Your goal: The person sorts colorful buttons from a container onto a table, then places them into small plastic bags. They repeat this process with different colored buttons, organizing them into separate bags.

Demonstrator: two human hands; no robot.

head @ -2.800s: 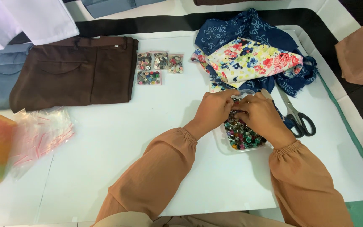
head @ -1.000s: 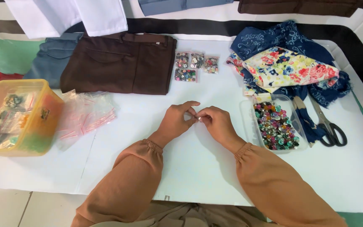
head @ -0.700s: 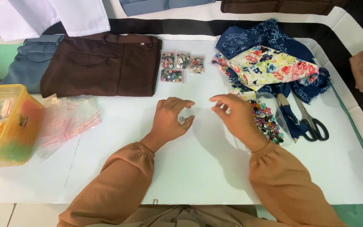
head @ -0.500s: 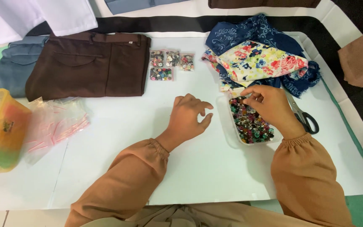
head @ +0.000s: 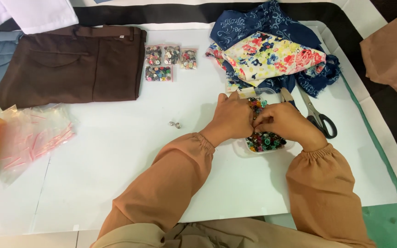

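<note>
Left hand [head: 233, 118] now beside right hand [head: 281, 124] over button tray [head: 265, 142], grips unclear; scissors [head: 318, 117] alongside.

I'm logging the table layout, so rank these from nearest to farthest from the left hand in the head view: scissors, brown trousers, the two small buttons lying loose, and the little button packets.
From the left hand:
1. Loose buttons, just to its left on the white sheet.
2. Scissors, to the right, past the right hand.
3. Button packets, up and left, beside the trousers.
4. Brown trousers, far left.
</note>
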